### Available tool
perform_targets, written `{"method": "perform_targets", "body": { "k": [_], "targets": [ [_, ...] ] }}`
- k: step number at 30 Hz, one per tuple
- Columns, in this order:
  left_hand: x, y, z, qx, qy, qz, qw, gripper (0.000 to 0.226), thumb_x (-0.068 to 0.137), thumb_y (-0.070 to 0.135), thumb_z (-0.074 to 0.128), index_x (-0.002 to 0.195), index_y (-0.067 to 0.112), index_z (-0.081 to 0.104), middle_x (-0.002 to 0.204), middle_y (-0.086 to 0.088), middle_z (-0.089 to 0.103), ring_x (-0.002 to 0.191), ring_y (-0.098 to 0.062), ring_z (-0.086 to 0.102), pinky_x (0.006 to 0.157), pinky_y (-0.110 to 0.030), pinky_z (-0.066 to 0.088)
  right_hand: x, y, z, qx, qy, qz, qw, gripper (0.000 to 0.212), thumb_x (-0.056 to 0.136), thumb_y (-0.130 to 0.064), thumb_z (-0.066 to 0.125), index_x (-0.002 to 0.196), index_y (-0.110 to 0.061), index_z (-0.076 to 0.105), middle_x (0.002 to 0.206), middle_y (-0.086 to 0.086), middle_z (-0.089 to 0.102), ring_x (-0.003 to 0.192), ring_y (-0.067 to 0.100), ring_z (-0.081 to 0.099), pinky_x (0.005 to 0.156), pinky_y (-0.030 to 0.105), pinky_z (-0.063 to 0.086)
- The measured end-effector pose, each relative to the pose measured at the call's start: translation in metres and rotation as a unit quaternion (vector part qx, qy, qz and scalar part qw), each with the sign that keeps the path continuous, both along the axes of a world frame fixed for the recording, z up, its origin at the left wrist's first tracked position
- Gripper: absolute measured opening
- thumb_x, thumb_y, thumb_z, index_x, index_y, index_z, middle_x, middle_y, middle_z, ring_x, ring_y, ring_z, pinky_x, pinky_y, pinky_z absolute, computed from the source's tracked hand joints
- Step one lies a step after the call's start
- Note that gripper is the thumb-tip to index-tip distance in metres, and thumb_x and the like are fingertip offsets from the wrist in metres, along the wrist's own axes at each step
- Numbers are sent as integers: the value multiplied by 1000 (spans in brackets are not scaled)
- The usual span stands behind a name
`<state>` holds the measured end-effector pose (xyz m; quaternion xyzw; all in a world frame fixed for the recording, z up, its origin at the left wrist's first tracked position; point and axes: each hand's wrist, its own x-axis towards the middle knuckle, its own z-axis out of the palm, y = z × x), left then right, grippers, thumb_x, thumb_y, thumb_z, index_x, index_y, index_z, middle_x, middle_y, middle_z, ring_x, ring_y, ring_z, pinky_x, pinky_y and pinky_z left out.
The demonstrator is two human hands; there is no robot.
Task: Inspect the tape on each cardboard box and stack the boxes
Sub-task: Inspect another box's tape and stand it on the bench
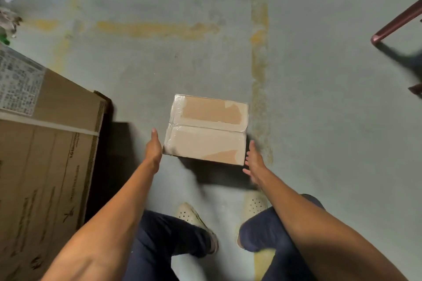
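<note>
Small cardboard box [206, 130] lying between both sets of fingers, apparently on floor [159, 64].
Left hand [153, 149] flanking box's left edge, fingers [154, 136] straight, holding nothing; contact unclear.
Right hand [254, 163] spreading open just beside right corner, gripping nothing.
Clear tape [177, 107] wrinkling at seam's left end.
Risk: flat palms slipping on glossy tape, box dropping toward shoes [191, 214].
Large carton [50, 143] crowding space left of fingers.

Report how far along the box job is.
Done: nothing visibly stacked. In hand: the small taped cardboard box sits on the floor; left hand and right hand reach open either side, no grip yet. Left: inspect its tape, then stack it.
</note>
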<state>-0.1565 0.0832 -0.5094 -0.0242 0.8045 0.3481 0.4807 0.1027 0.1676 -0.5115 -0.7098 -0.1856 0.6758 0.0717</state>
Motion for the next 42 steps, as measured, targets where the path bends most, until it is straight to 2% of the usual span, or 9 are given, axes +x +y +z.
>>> {"method": "perform_targets", "body": {
  "k": [4, 9, 12, 14, 19, 23, 28, 34, 42],
  "targets": [
    [-7, 4, -38, -14, -38, -3, 999, 77, 102, 64, 18, 156, 10, 28, 159, -10, 35, 148, -28, 29, 121, -52, 19, -13, 2, -36, -15, -6, -18, 1000, 74, 100, -69, 22, 155, -21, 35, 157, 6, 43, 145, 27, 35, 122, 46, 25],
    [-4, 15, -10, 32, -7, -5, 999, 60, 106, 52, 24, 128, 10, 61, 134, -3, 59, 129, -20, 48, 110, -41, 31, -19, 21, 4, 60, -11, -44, 997, 69, 99, -67, 33, 151, -23, 43, 147, -4, 50, 138, 25, 43, 113, 43, 31],
    [-4, 27, 46, 77, 18, 15, 997, 46, 109, 41, 29, 93, 20, 67, 95, 11, 64, 92, -3, 56, 85, -26, 38, -13, 42, 60, 106, -15, -37, 994, 55, 100, -58, 42, 135, -21, 62, 122, 3, 69, 102, 15, 65, 78, 30, 51],
    [-8, 31, 90, 101, 38, 18, 994, 44, 108, 38, 33, 97, 16, 69, 89, 12, 65, 80, 4, 55, 69, -21, 39, -13, 56, 113, 130, -22, -19, 991, 40, 103, -41, 47, 126, -15, 67, 104, 0, 72, 78, 6, 64, 61, 27, 49],
    [-17, 13, 196, 143, 77, 1, 987, 42, 100, 45, 43, 103, 14, 71, 107, -3, 73, 106, -23, 66, 99, -43, 49, -21, 52, 236, 171, 18, 15, 985, 25, 103, -15, 47, 123, -14, 63, 96, 2, 71, 62, 5, 67, 47, 22, 51],
    [-12, -12, 276, 194, 79, -28, 977, 37, 103, 46, 44, 108, 14, 62, 108, -4, 70, 99, -16, 62, 98, -39, 47, -22, 38, 306, 227, 59, 38, 971, 38, 98, -11, 50, 133, -15, 62, 118, 13, 72, 72, 13, 73, 53, 25, 54],
    [-9, -51, 342, 213, 114, -25, 970, 32, 98, 47, 47, 119, 28, 62, 121, 4, 69, 118, -19, 61, 110, -45, 43, -29, 27, 368, 258, 110, 48, 959, 51, 79, -21, 57, 129, -19, 66, 113, 8, 73, 86, 22, 70, 63, 33, 56],
    [22, -99, 403, 176, 207, 135, 953, 58, 104, 42, 45, 157, 24, 29, 161, 4, 31, 147, -15, 30, 122, -42, 22, -32, 16, 411, 283, 146, 143, 937, 34, 94, -12, 52, 117, -27, 71, 99, -5, 75, 85, 15, 71, 71, 38, 60],
    [102, -201, 444, 142, 294, 301, 896, 54, 106, 36, 43, 156, 20, 31, 154, 6, 38, 138, -10, 36, 106, -25, 26, -54, -42, 433, 304, 135, 317, 888, 22, 86, -22, 55, 100, -22, 72, 87, -10, 76, 86, 12, 71, 86, 43, 58]
  ]
}}
